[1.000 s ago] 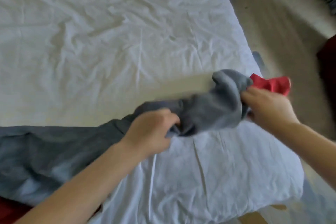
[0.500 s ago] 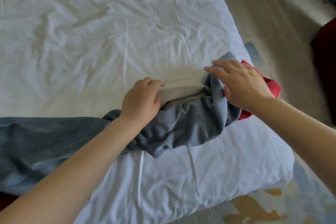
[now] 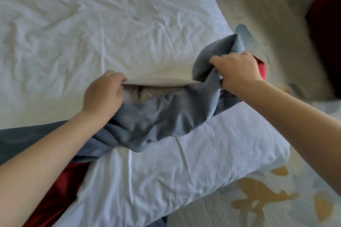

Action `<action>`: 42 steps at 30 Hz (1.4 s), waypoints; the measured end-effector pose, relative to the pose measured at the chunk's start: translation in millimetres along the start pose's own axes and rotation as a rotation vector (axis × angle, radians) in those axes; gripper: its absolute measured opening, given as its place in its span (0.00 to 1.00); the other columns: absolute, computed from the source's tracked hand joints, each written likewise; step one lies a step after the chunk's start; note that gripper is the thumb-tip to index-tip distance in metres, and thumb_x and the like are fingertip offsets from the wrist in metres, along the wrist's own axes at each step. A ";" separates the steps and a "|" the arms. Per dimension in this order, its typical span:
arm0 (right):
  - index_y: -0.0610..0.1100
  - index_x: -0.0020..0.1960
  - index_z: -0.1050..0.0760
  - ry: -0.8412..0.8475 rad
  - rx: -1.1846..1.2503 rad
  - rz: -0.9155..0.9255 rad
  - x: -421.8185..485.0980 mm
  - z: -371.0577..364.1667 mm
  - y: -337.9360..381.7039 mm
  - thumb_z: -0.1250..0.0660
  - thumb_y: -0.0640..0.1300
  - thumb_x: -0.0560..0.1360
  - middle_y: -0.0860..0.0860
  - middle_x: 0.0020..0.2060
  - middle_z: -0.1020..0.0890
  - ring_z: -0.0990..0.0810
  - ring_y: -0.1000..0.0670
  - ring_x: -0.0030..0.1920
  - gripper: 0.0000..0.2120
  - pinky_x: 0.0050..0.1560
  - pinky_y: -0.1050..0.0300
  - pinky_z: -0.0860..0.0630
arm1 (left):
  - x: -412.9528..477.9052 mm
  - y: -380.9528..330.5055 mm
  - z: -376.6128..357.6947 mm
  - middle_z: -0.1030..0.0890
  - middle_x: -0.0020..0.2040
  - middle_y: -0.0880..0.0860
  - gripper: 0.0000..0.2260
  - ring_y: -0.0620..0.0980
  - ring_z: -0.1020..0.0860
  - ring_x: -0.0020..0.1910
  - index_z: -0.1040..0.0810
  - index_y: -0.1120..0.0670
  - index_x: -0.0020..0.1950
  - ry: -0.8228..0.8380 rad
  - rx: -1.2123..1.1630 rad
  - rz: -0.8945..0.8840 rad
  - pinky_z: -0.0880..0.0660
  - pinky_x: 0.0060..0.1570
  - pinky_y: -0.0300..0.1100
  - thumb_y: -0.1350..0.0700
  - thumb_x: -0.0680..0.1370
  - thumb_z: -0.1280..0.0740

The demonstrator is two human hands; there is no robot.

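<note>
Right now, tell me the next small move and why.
Probably push the grey cloth under the white sheet: the left hand pinches its edge up, the right hand grips the cloth beside that gap, and most of it lies outside.

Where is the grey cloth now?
In the head view's centre, the grey cloth lies bunched on the sheet, between the left hand, which grips the sheet's edge, and the right hand gripping it.
</note>
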State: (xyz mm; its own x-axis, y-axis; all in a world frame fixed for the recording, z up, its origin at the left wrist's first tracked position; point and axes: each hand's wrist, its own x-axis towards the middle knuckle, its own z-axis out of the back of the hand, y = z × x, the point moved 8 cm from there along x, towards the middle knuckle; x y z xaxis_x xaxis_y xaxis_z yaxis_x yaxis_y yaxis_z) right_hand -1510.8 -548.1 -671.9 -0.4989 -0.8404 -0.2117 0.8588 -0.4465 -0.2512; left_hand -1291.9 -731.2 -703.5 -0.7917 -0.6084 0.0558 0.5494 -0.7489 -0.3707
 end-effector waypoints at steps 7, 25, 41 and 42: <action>0.50 0.60 0.26 0.155 0.083 -0.019 -85.2 -50.2 -39.3 0.36 0.39 0.73 0.50 0.51 0.20 0.20 0.45 0.50 0.16 0.41 0.54 0.25 | 17.2 56.6 20.5 0.24 0.55 0.61 0.13 0.65 0.25 0.49 0.22 0.56 0.55 -0.044 0.146 0.277 0.29 0.41 0.52 0.65 0.75 0.40; 0.55 0.59 0.29 0.360 0.189 0.223 -54.1 -66.2 44.4 0.35 0.45 0.70 0.54 0.53 0.22 0.25 0.49 0.58 0.19 0.55 0.53 0.27 | -50.3 -37.7 -6.2 0.19 0.37 0.53 0.21 0.56 0.20 0.39 0.19 0.54 0.42 0.485 -0.104 -0.316 0.24 0.38 0.48 0.45 0.65 0.47; 0.44 0.50 0.20 -0.383 0.235 -0.339 156.1 131.2 4.0 0.42 0.36 0.71 0.40 0.48 0.19 0.21 0.36 0.48 0.14 0.40 0.54 0.34 | 75.8 67.7 89.6 0.23 0.34 0.53 0.02 0.61 0.24 0.35 0.24 0.52 0.42 -0.150 -0.055 0.063 0.35 0.29 0.43 0.56 0.75 0.36; 0.45 0.53 0.21 -0.363 0.357 -0.338 172.6 125.5 13.6 0.43 0.37 0.72 0.41 0.51 0.19 0.22 0.38 0.52 0.15 0.42 0.54 0.34 | 81.6 82.0 87.5 0.24 0.33 0.53 0.03 0.61 0.24 0.35 0.25 0.53 0.41 -0.155 -0.030 0.098 0.37 0.28 0.42 0.56 0.75 0.36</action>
State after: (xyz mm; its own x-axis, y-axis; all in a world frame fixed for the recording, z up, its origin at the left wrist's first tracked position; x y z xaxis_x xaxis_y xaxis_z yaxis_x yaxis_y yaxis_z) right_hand -1570.6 -737.7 -593.4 -0.7327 -0.6574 0.1758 0.6774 -0.7292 0.0966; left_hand -1288.0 -865.2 -648.2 -0.6828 -0.7130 0.1593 0.6118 -0.6772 -0.4089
